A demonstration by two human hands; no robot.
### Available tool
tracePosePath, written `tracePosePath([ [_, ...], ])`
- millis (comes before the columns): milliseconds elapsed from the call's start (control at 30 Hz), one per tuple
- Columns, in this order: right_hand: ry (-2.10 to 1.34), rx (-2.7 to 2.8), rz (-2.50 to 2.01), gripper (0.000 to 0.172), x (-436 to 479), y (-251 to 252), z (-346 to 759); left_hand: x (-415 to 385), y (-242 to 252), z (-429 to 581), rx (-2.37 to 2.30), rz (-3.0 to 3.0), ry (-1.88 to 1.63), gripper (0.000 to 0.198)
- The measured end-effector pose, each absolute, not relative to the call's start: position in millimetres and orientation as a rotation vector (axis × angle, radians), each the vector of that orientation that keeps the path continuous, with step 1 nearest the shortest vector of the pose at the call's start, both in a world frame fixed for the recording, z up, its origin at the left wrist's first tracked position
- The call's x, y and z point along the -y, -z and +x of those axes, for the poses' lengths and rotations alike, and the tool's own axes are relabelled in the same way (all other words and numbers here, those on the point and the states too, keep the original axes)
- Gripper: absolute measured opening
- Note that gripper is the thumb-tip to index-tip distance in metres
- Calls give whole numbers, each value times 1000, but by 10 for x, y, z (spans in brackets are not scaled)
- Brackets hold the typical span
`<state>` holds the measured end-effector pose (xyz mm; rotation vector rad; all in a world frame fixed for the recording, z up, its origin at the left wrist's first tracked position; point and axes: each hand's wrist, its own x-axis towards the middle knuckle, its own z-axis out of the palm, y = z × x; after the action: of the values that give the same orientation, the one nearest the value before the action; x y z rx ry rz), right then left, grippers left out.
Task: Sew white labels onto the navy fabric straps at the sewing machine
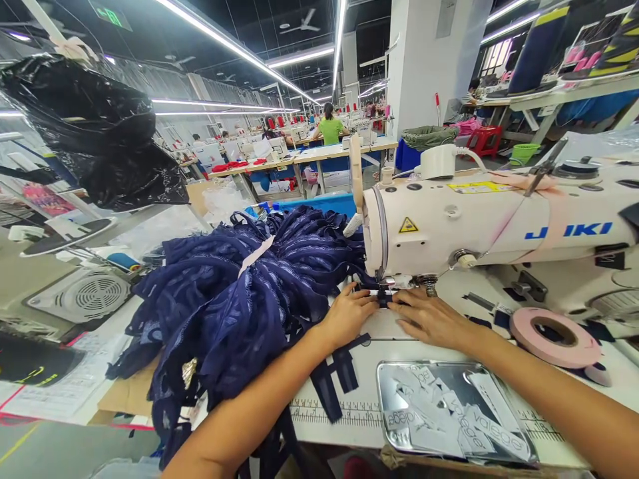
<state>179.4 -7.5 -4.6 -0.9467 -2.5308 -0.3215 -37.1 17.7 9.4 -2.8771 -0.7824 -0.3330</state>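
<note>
A white sewing machine (pixel 409 226) stands in front of me, and a narrow navy fabric strip (pixel 383 297) lies under its needle area with a white piece beside it, perhaps a label. My left hand (pixel 351 311) holds the strip from the left, fingertips pressed close to the presser foot. From the right, my right hand (pixel 424 318) pins the same strip with bent fingers, its thumb lower down. Left of the machine rises a large bundle of navy garment pieces (pixel 244 286), bound by a pale band (pixel 257 255). Loose navy straps (pixel 327 392) trail from it over the table edge.
A metal tray (pixel 384 406) of white printed labels (pixel 464 426) lies before my right forearm. A pink tape roll (pixel 555 336) sits at right. A black plastic-wrapped cone (pixel 94 126) stands at left above a thread stand. Farther back, a person in green (pixel 330 128) works among other machines.
</note>
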Motion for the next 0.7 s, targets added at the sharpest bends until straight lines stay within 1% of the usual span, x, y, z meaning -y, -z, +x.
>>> tracePosePath([
  [167, 333, 2514, -942, 28, 104, 65, 1742, -135, -71, -359, 899, -2900, 282, 36],
  [400, 55, 2421, -950, 28, 57, 93, 1795, -53, -55, -314, 958, -2888, 282, 39],
  [567, 226, 2519, -967, 28, 94, 61, 1752, -85, -130, -349, 938, -2805, 268, 38],
  [700, 303, 2529, -966, 27, 113, 67, 1738, -213, -218, -416, 1237, -2608, 326, 27],
])
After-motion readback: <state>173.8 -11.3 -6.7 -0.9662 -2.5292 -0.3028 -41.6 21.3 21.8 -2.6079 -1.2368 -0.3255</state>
